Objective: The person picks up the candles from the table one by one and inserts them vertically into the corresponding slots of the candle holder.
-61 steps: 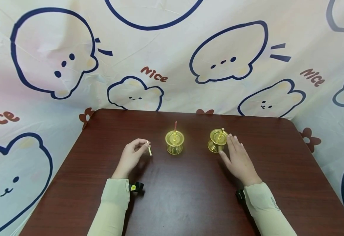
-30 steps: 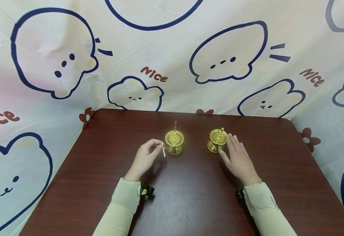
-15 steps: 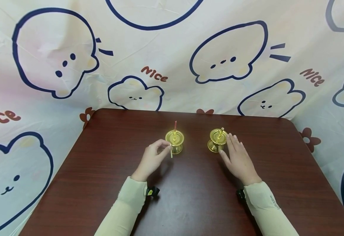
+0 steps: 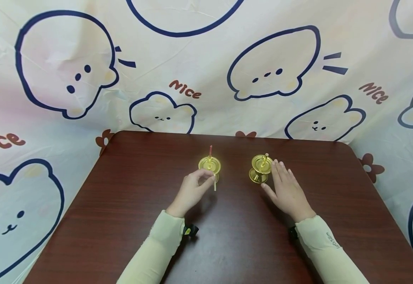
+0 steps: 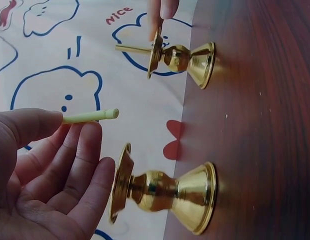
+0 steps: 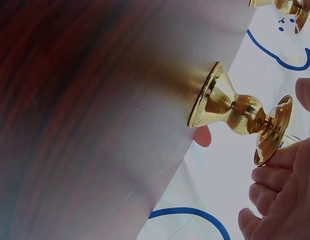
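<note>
Hard to see: the left hand covers the front of the left gold holder in the head view, and the foot only peeks out. In the right wrist view that holder is cut off at the top corner, and the right hand runs off the side.
Stick's hidden end: tucked under the left thumb and fingers.
Edges and room: the brown table has round back corners by the picture cloth. Table wood lies between the two holders and in front of them.
Left hand: pinches the pale stick.
Right hand: fingers out straight, beside the dish of the right gold holder. I cannot tell how hard they touch.
Pale stick: yellow-green, thin, short, held up off the table near the left gold holder, loose end down.
Holders: shiny, upright. The left has a red stick, the right a gold post.
</note>
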Available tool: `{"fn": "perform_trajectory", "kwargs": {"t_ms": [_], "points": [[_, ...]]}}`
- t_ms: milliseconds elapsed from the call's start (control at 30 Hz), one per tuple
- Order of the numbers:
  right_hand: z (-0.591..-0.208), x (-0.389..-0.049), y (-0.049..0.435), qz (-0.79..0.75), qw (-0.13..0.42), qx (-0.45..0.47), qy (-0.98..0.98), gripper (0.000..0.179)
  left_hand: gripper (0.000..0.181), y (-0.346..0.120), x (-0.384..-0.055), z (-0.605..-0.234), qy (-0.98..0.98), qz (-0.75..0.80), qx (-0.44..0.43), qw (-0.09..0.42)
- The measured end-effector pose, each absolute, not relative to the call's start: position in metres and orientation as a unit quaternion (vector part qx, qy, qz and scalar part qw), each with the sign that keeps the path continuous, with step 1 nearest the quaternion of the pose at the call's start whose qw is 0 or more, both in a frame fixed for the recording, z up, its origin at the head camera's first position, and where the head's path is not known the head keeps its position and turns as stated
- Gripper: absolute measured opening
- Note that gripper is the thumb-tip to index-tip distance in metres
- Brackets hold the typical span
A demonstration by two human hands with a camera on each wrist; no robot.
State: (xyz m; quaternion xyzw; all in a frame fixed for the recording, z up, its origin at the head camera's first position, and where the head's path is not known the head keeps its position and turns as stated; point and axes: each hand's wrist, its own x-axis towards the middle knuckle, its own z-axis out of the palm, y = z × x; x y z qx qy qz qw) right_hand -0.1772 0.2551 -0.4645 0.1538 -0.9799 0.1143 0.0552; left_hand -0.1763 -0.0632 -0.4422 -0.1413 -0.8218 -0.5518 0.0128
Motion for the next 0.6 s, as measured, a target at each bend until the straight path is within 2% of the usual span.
{"fn": "perform_trajectory", "kwargs": {"t_ms": [600], "points": [[-0.466, -0.177, 0.254, 0.121, 0.058, 0.152, -0.979, 0.081, 0.019, -0.036, -0.191, -0.435, -0.817, -0.557, -0.144, 0.042]]}}
